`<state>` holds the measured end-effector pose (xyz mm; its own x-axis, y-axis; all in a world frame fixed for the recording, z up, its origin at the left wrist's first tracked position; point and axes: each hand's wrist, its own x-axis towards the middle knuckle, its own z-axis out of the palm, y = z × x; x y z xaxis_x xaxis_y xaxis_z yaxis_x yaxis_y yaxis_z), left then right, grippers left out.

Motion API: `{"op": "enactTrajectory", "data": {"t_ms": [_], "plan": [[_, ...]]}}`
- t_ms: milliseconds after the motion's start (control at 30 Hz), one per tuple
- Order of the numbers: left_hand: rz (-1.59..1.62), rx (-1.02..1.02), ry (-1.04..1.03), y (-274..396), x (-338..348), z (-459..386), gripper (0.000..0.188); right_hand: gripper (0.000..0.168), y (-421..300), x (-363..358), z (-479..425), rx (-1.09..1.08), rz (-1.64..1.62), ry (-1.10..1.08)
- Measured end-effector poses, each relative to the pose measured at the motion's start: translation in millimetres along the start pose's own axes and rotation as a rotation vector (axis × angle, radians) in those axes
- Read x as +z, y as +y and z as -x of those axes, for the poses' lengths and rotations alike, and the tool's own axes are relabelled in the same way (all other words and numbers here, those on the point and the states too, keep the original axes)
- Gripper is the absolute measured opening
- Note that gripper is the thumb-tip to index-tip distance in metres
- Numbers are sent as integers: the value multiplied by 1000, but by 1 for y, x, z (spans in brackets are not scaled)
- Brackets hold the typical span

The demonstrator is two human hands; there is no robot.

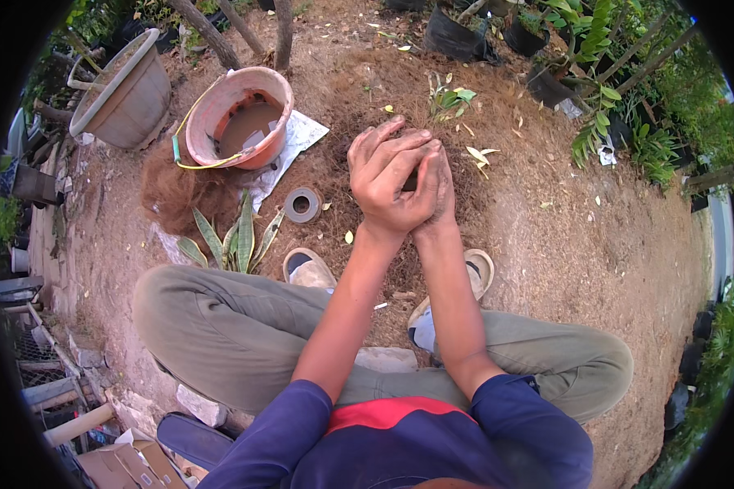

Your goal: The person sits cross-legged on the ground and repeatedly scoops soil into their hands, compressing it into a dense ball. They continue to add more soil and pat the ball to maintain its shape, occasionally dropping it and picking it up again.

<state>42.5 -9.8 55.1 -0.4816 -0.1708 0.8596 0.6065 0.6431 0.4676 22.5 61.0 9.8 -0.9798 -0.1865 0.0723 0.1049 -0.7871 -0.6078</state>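
My left hand [386, 174] is cupped over my right hand [445, 189], both soiled with mud. Between the left thumb and palm a small dark gap shows; whether a lump of soil sits inside is hidden. Under and around the hands lies loose brown plant fibre [342, 153]. Left of them is a roll of tape or line [303, 205] with a hollow core. Farther left stands a reddish bucket [275, 143] with muddy water in it and a yellow wire handle. A variegated snake plant [244, 235] lies by my left knee, near a heap of brown fibre [183, 189].
A white plastic sheet [306, 131] lies partly under the bucket. A large grey planter [131, 98] stands at upper left. Beyond my hands sits a small leafy plant [449, 98]. Black grow bags [455, 36] line the back, and cardboard boxes [125, 464] are at lower left.
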Motion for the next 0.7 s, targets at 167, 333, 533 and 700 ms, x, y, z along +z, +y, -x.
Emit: {"op": "enactTrajectory", "data": {"t_ms": [167, 333, 533, 700], "plan": [[383, -436, 205, -6, 2, 3, 24, 33, -3, 15, 0, 178, -118, 24], [503, -586, 212, -1, 10, 1, 45, 35, -20, 22, -1, 66, -159, -38], [47, -198, 24, -13, 10, 8, 33, 28, -16, 13, 0, -18, 65, 100], [557, -683, 100, -20, 19, 9, 34, 31, -21, 15, 0, 105, 10, 122]]}}
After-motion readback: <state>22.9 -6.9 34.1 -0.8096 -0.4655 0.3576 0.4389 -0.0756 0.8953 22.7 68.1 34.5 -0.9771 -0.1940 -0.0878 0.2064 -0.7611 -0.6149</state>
